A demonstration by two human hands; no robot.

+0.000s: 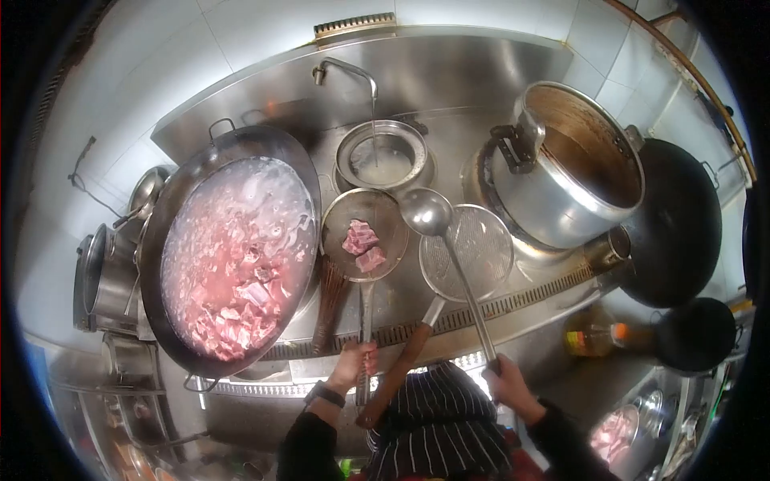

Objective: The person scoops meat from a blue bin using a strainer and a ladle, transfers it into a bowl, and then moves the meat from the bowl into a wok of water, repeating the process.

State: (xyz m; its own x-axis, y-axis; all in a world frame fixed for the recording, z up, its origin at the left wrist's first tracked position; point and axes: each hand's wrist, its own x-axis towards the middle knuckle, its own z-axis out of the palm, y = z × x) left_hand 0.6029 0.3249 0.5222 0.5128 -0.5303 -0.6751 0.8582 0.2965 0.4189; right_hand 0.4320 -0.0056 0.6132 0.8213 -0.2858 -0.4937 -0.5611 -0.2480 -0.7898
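Observation:
My left hand (350,366) is closed around the metal handle of a round strainer (387,216), held level over the stove. A few pieces of raw meat (362,239) lie in it. In my right hand (512,386) is the long handle of a steel ladle (426,212); its bowl hovers between the strainer and a second mesh strainer (484,244) with a wooden handle. To the left sits a large wok (281,144) full of cloudy pinkish liquid and chunks of raw meat (233,325).
Behind the strainers, a faucet (353,66) runs water into a round metal pot (345,160). A big aluminium pot (553,200) stands at right, near a dark wok (678,224). A bamboo brush (330,305) rests beside the left strainer. Yellow bottles (589,338) stand lower right.

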